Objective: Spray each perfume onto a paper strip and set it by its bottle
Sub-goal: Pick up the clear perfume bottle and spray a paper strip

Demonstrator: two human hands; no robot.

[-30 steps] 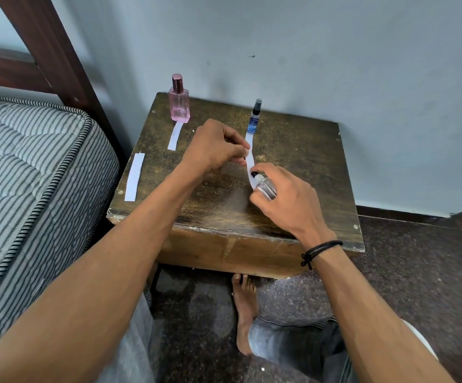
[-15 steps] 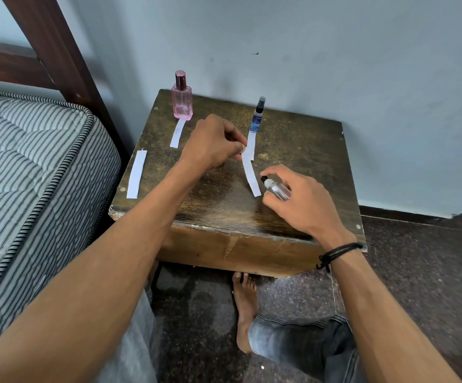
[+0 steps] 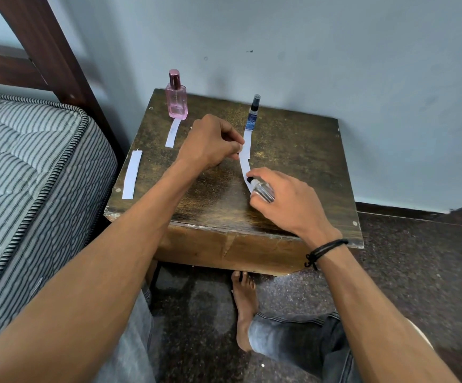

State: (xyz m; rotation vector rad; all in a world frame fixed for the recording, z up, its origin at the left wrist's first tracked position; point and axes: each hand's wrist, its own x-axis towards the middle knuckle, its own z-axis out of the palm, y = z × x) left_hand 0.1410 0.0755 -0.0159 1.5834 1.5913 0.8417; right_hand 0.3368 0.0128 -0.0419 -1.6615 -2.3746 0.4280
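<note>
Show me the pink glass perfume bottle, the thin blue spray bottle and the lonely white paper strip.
pink glass perfume bottle (image 3: 177, 105), head view, on its glass body.
thin blue spray bottle (image 3: 252, 120), head view, on its blue body.
lonely white paper strip (image 3: 132, 174), head view, its middle.

This is a bedroom in a home. At the left lies a mattress (image 3: 31, 167) with striped ticking and corded edging, set against a dark wooden bed frame (image 3: 44, 45). Just beside it, a small worn wooden table (image 3: 293, 150) stands against a plain pale-blue wall (image 3: 334, 51). The floor (image 3: 417, 272) is dark speckled stone. A bare foot (image 3: 245, 308) rests below the table. 2 perfume bottles stand at the table's back edge: a pink bottle (image 3: 176, 98) and a blue bottle (image 3: 253, 114).
</note>
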